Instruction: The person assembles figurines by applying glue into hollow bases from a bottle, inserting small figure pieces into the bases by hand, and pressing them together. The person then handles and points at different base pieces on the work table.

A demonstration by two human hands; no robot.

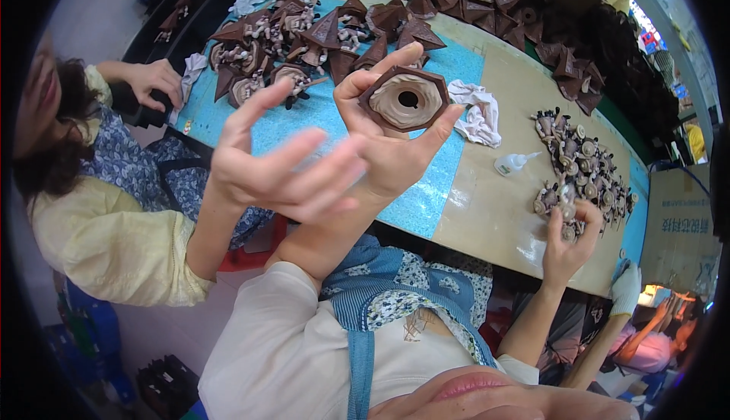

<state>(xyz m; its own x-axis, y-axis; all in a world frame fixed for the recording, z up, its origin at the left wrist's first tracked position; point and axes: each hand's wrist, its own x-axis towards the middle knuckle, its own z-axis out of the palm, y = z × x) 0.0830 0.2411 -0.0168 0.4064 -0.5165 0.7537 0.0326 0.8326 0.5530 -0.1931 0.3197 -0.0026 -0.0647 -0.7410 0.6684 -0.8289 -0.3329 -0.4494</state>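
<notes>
My left hand (391, 154) is raised over the table and holds a brown hexagonal cone-shaped piece (404, 99), its hollow tan underside with a round hole facing me. My right hand (569, 236) reaches out to the right and closes its fingers on a small tan and brown figure piece (567, 211) at the near edge of a pile of such pieces (582, 165). A co-worker's open hand (281, 165), coming from a yellow sleeve on my left, hovers blurred just left of my left hand.
Several brown cones and figures (304, 40) lie heaped on the blue mat (433, 184) and along the far edge. A white cloth (475, 112) and a small glue bottle (511, 163) lie on the tan tabletop (494, 215). Another person's gloved hand (627, 287) is at the right.
</notes>
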